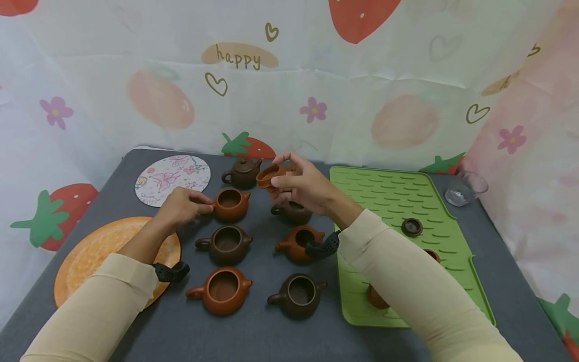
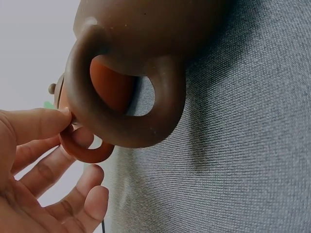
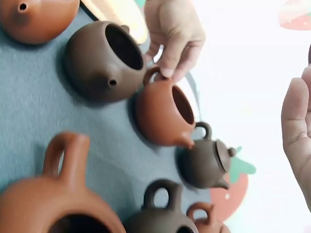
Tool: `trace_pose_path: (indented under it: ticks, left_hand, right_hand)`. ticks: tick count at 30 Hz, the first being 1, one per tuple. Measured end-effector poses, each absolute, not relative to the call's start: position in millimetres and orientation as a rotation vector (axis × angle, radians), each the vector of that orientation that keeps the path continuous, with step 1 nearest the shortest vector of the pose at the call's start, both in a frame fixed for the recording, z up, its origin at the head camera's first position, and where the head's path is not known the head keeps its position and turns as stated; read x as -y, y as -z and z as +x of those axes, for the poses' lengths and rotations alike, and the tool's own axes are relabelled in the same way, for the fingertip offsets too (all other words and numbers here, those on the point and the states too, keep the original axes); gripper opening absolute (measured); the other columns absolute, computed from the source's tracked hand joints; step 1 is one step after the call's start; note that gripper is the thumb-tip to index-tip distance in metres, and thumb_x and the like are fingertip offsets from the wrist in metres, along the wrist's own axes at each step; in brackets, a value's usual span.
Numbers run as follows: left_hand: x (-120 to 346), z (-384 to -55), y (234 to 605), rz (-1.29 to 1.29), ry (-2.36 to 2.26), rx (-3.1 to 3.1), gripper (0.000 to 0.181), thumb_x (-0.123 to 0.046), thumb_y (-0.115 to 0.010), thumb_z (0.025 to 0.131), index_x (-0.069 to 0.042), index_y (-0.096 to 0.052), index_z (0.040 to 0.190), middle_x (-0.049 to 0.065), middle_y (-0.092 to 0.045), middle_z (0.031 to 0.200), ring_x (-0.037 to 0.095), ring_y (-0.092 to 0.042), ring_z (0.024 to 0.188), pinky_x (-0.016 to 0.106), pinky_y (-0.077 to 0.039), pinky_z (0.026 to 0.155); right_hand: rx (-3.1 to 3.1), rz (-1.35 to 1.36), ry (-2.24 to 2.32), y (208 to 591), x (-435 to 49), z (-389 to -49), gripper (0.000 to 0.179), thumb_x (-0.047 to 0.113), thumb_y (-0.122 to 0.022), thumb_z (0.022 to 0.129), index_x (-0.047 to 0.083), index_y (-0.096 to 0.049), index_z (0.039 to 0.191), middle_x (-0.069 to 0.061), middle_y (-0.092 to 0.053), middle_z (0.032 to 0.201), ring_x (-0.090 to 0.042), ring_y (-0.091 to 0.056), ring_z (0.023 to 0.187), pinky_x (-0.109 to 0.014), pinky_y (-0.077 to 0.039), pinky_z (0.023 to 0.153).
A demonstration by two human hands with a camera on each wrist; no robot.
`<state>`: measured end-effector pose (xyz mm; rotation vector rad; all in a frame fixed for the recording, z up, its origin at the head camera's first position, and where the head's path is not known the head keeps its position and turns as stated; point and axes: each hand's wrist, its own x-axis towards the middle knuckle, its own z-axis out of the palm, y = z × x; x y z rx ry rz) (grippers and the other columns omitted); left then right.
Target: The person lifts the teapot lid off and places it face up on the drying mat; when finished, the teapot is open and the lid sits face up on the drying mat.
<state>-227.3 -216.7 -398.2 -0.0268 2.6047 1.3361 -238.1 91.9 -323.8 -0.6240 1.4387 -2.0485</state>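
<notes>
- Far L: orange rnd mat point(image 1: 101, 246), mottled surface, partly under the L sleeve point(image 1: 97, 301); behind it a flat oval-looking mat point(image 1: 174, 178), pale w/ pinkish floral print.
- L hand point(image 1: 183, 207): thumb + fingertips pinch the small loop handle point(image 2: 92, 156) of the red pot; lower fingers loosely apart in L wrist view.
- Red pot point(image 1: 231, 213): smooth matte clay, rounded belly, wide open mouth, short spout pointing R; stands on grey cloth point(image 1: 262, 271) (woven, fine-grained), just R of the L hand's fingertips.
- Same column: brown pot w/ lid point(image 1: 243, 173) behind, squat, knob on top; in front, a dull brown pot point(image 1: 227, 257) then an orange pot point(image 1: 224, 303), both round-bodied, lidless.
- Clay piece point(image 1: 268, 176): small, rnd, red-brown, rimmed; up in the air near the red pot, to its upper R in head view.
- R hand point(image 1: 304, 183): pinches the clay piece btwn thumb and curled fingers; piece sits at the fingertips, L of the palm.
- Next column: dark pot point(image 1: 294, 215) partly hidden below the R hand, then orange-brown pot point(image 1: 295, 247), then dark brown pot point(image 1: 298, 304); matte, rounded, loop handles L.
- Green mat point(image 1: 362, 211): rubbery-looking, curved ridges, raised edge; small dark lid point(image 1: 412, 227) on it, other clay bits partly behind the R sleeve point(image 1: 420, 286).
- Far R: clear glass vessel point(image 1: 463, 190), thin, shiny.
</notes>
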Motion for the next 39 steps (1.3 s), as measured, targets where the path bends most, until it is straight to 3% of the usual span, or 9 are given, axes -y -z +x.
trace_pose_path:
  ticks: [5, 12, 20, 30, 39]
  left_hand:
    - [216, -227, 398, -0.021, -1.339, -2.603, 0.022, -0.013, -0.072, 0.088, 0.003, -0.073, 0.103, 0.008, -0.068, 0.087, 0.029, -0.058, 0.080, 0.030, -0.048, 0.057]
    - [216, -229, 397, -0.018, -1.324, -2.607, 0.022, -0.013, -0.072, 0.087, 0.003, -0.073, 0.103, 0.007, -0.068, 0.087, 0.026, -0.056, 0.079, 0.031, -0.046, 0.058]
    - [216, -229, 396, 0.004, -1.331, -2.615, 0.022, -0.012, -0.072, 0.088, 0.004, -0.072, 0.103, 0.008, -0.068, 0.087, 0.027, -0.056, 0.079, 0.031, -0.045, 0.058]
    - [216, -229, 395, 0.004, -1.310, -2.626, 0.021, -0.011, -0.072, 0.087, 0.004, -0.072, 0.102, 0.008, -0.068, 0.087, 0.023, -0.055, 0.077, 0.030, -0.045, 0.059]
    - [216, -228, 397, 0.009, -1.304, -2.640, 0.021, -0.013, -0.072, 0.088, 0.003, -0.073, 0.102, 0.010, -0.068, 0.091, 0.024, -0.055, 0.080, 0.032, -0.044, 0.062]
  right_hand:
    - [-1.496, -0.652, 2.036, 318, -109, -237, 0.031, -0.005, -0.056, 0.089, 0.009, -0.042, 0.113, -0.023, -0.058, 0.112, -0.033, -0.063, 0.087, -0.047, -0.048, 0.084]
    - [-1.596, -0.730, 1.979, 306, -131, -238, 0.052, -0.005, -0.062, 0.086, -0.001, -0.042, 0.135, -0.021, -0.059, 0.116, -0.042, -0.053, 0.110, -0.051, -0.043, 0.094]
    - [-1.836, -0.807, 1.850, 285, -162, -239, 0.049, -0.002, -0.066, 0.087, 0.001, -0.049, 0.133, -0.020, -0.051, 0.133, -0.031, -0.053, 0.114, -0.040, -0.045, 0.092]
    - [-2.117, -0.811, 1.642, 260, -196, -233, 0.051, 0.002, -0.068, 0.089, 0.003, -0.048, 0.136, -0.016, -0.057, 0.125, -0.030, -0.053, 0.115, -0.038, -0.046, 0.089]
    - [-2.314, -0.739, 1.475, 262, -224, -234, 0.051, 0.007, -0.071, 0.088, 0.005, -0.051, 0.135, -0.015, -0.061, 0.118, -0.027, -0.057, 0.108, -0.039, -0.049, 0.083]
